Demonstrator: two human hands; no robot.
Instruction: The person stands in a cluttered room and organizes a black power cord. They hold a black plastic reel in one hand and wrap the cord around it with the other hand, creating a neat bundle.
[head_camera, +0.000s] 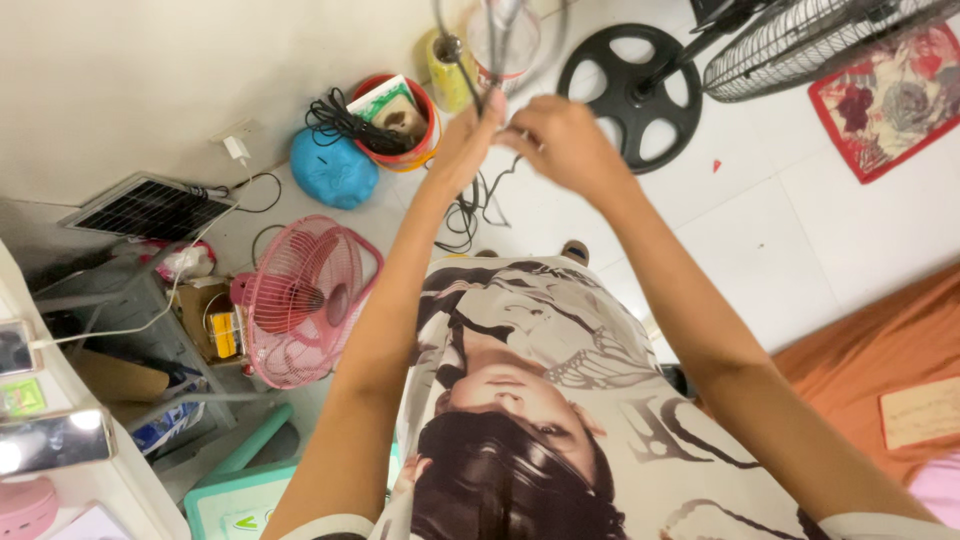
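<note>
Head view, looking straight down: both arms are stretched out in front, and the two hands meet high in the picture. The left hand (468, 135) has its fingers pinched shut on thin wires (490, 45) that rise up past the top edge. The right hand (562, 140) is curled closed right beside it, fingertips touching the same wires at the pinch, though motion blur hides exactly how it grips. Those wires sit in the air above the white tiled floor (800, 250), with a tangle of dark cable (470, 210) dangling just below the hands.

Down on the floor, a black round fan base (630, 85) lies just right of the hands, and a grey fan grille (810, 40) leans in at the top right corner. To the left, an orange bucket (425, 150) stuffed with black cords stands beside a blue bag (333, 170). Nearer the left edge, a small pink fan (305, 300) lies on its back, with a small solar panel (148, 208) against the wall
</note>
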